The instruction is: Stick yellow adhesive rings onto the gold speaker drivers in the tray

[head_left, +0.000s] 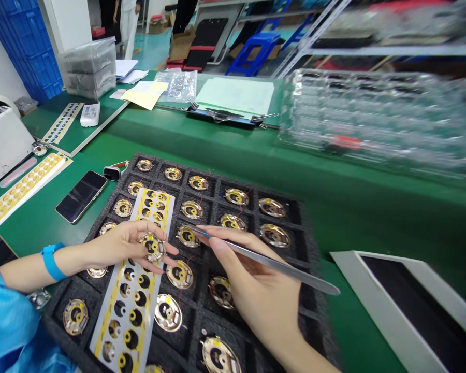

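Note:
My left hand [135, 242] holds a round gold watch back part [153, 247] with a yellow ring-shaped sticker on it. Fingers of that hand are curled under and around its rim. In my right hand [256, 274] is a pair of metal tweezers [283, 268], tips pointing left toward the held part but apart from it. Both hands are over a black foam tray [200, 305] whose compartments carry several similar gold watch parts [179, 273]. A strip of yellow stickers [134, 295], with many cut-out gaps, lies slanted across the tray, partly under my left hand.
A phone [81, 196] and a smartwatch [112, 172] lie left of the tray. Another yellow sticker sheet [23, 189] is farther left. Behind stand a clipboard with papers [235, 98] and clear plastic trays [373, 119]. A white-framed black panel [415, 300] lies at right.

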The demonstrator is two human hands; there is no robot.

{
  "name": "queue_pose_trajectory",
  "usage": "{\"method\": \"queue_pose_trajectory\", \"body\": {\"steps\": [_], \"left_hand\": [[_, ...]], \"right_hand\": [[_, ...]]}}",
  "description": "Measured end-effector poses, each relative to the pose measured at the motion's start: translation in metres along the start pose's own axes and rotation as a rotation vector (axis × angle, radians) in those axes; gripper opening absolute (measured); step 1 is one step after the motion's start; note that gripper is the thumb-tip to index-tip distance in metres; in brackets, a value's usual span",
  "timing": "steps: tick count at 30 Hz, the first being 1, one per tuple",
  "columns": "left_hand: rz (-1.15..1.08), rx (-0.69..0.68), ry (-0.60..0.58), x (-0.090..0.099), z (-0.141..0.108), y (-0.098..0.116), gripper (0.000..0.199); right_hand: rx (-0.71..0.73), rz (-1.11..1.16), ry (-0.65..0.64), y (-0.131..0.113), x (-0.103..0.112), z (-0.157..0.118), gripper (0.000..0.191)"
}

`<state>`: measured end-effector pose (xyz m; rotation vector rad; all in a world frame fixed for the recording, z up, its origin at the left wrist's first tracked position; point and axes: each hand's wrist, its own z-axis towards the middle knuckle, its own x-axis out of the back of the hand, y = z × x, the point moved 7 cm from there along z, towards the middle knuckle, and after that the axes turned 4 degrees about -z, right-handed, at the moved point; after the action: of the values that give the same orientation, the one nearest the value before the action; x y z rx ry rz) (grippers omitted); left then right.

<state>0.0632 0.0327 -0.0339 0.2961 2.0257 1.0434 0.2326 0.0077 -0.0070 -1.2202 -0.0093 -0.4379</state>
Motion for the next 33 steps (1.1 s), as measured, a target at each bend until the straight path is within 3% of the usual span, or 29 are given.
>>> {"method": "queue_pose_trajectory", "body": {"steps": [5, 13, 17, 24, 28, 33], "left_hand": [[-0.014, -0.021, -0.048, -0.001, -0.002, 0.001, 0.026], [-0.02, -0.027, -0.105, -0.004, -0.002, 0.0, 0.011], [0.02, -0.018, -0.148, -0.008, -0.003, 0.0, 0.02], [0.121, -0.03, -0.088, -0.004, -0.004, 0.001, 0.018], [0.21, -0.039, 0.044, 0.005, -0.004, 0.002, 0.016], [0.426, 0.033, 0.123, 0.008, 0.009, 0.012, 0.022]], "right_hand": [[-0.001, -0.013, 0.0, 0.001, 0.0, 0.0, 0.009], [-0.054, -0.001, -0.022, 0.008, -0.002, -0.001, 0.009], [-0.074, 0.033, -0.033, 0.011, -0.002, -0.001, 0.009], [-0.176, 0.184, 0.013, 0.017, -0.002, 0.002, 0.013], [-0.196, 0.254, 0.149, 0.032, 0.02, 0.029, 0.022], [-0.205, 0.245, 0.392, 0.081, 0.067, 0.063, 0.025]]}}
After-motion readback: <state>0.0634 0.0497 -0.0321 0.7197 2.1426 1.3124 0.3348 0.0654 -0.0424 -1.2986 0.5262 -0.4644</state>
